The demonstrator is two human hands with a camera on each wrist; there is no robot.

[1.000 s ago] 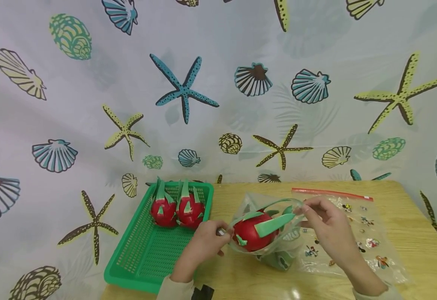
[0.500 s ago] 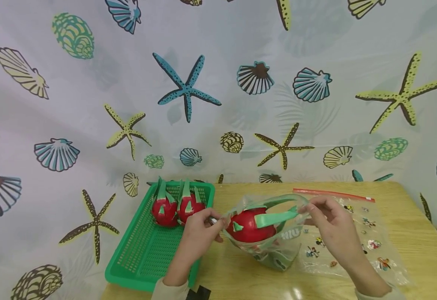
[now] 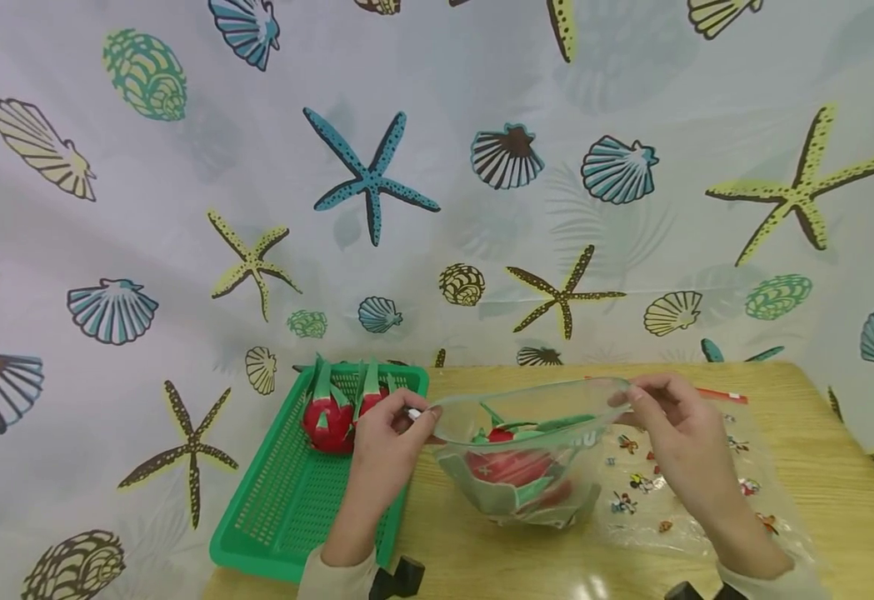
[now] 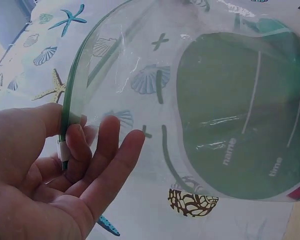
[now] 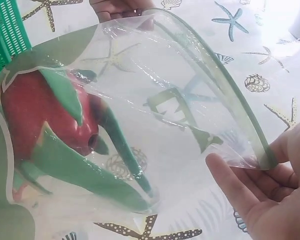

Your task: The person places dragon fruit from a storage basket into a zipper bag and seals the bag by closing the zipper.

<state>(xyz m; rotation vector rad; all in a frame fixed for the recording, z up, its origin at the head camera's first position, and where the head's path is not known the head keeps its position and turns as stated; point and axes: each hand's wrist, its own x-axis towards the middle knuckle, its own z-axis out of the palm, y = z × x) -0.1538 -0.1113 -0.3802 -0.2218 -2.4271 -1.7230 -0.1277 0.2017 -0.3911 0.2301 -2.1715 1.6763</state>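
"What is the person wearing on the arms?"

"Pale cream sleeves. The left sleeve (image 3: 337, 577) ends short of the wrist, and the right sleeve (image 3: 776, 581) matches it in colour."

"And the dark bit by the left cuff?"

"A small black fitting (image 3: 409, 575), blocky, with squared edges. Its finer details are too small to make out."

"Same on the other side?"

"There's a black piece (image 3: 682, 592) by the right cuff too, cut off by the bottom edge of the head view."

"And the hands?"

"The left hand (image 3: 390, 433) and right hand (image 3: 680, 437) are both bare."
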